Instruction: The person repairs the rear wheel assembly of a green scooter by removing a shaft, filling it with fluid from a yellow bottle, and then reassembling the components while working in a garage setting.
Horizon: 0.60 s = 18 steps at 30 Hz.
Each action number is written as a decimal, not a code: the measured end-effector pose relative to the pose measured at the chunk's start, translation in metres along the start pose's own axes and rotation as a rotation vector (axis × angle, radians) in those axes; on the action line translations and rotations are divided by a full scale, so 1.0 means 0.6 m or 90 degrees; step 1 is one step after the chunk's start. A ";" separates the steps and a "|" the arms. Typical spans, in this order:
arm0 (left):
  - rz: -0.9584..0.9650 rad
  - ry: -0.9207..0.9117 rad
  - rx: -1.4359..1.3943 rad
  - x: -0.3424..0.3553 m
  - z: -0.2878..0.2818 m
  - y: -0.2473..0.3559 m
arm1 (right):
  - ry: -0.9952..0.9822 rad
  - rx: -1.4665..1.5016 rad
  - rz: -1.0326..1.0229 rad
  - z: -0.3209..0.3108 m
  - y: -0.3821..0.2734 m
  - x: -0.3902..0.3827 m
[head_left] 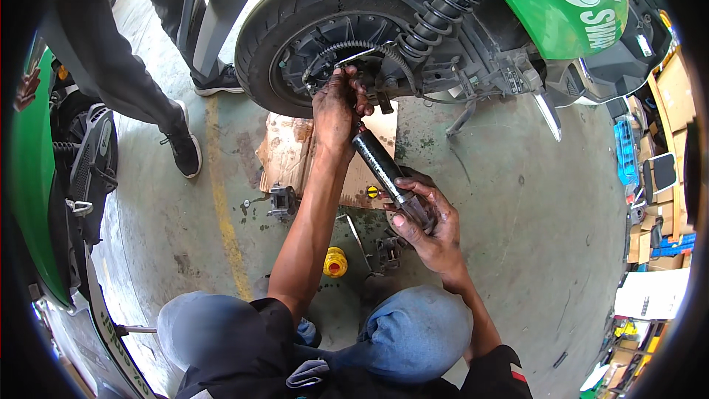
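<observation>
My left hand (336, 107) is raised to the hub (303, 59) of a scooter's rear wheel, its fingers closed among the hose and fittings; exactly what they grip is hard to make out. Slanting down from beside it is a black cylinder (377, 162) with a metal band, its lower end held by my dark-smudged right hand (432, 225). A coiled shock absorber (436, 22) stands right of the hub. Below, stained cardboard (284, 148) lies on the floor with loose metal parts (282, 199), a bent rod (356, 240) and a round yellow object (334, 261).
A person's dark-trousered leg (140, 89) and shoes (185, 148) are at upper left, beside another green scooter (37, 199). Along the right edge are cardboard boxes (668, 89), blue crates (626, 155) and clutter. My knees (413, 325) are at the bottom of the view.
</observation>
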State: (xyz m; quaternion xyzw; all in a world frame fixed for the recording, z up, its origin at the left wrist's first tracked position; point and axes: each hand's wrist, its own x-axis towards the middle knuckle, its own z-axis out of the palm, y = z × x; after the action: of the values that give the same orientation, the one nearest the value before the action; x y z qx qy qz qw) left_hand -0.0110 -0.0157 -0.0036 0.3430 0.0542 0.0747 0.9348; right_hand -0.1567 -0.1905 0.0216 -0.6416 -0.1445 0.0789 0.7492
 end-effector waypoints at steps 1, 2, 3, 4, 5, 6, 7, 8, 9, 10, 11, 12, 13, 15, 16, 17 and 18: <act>0.001 0.000 0.001 0.002 -0.001 0.000 | -0.001 0.001 -0.001 0.001 0.000 0.000; 0.010 -0.004 0.009 0.004 -0.005 -0.001 | 0.003 0.024 -0.002 0.004 0.000 -0.001; 0.016 -0.009 0.017 0.005 -0.003 -0.001 | 0.009 0.046 -0.003 0.004 0.001 -0.002; 0.015 -0.009 0.017 0.004 0.000 -0.001 | 0.010 0.046 -0.003 0.003 0.001 -0.001; 0.021 0.009 0.042 0.003 0.003 -0.003 | 0.011 0.042 -0.004 0.003 0.000 0.001; 0.028 0.027 0.066 0.001 0.008 -0.001 | 0.010 0.038 -0.006 0.003 -0.002 0.002; 0.028 0.027 0.066 0.002 0.008 -0.002 | 0.010 0.037 -0.006 0.002 -0.002 0.002; 0.035 0.031 0.083 0.003 0.008 -0.004 | 0.013 0.032 -0.008 0.001 -0.001 0.001; 0.041 0.037 0.101 0.004 0.008 -0.004 | 0.016 0.027 -0.010 0.000 0.000 -0.001; 0.041 0.037 0.101 0.005 0.008 -0.005 | 0.016 0.027 -0.009 0.000 0.001 -0.001; 0.042 0.049 0.124 0.007 0.010 -0.006 | 0.022 0.029 -0.014 0.000 0.001 -0.002; 0.044 0.063 0.148 0.008 0.010 -0.005 | 0.025 0.033 -0.017 0.000 0.003 -0.002; 0.046 0.074 0.164 0.007 0.010 -0.003 | 0.023 0.034 -0.015 0.001 0.004 -0.002; 0.053 0.072 0.164 0.009 0.006 -0.008 | 0.026 0.028 -0.028 0.001 0.003 -0.001; 0.058 0.067 0.162 0.011 0.007 -0.011 | 0.028 0.026 -0.029 0.001 0.001 -0.001; 0.058 0.065 0.161 0.013 0.007 -0.014 | 0.029 0.014 -0.027 0.000 -0.002 0.000; 0.059 0.048 0.111 0.016 0.006 -0.017 | 0.030 0.002 -0.024 -0.001 -0.004 0.000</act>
State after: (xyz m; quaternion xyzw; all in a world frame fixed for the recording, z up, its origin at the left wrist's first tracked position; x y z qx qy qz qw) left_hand -0.0001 -0.0240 -0.0077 0.4220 0.0800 0.1257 0.8943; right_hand -0.1566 -0.1911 0.0237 -0.6392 -0.1389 0.0495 0.7548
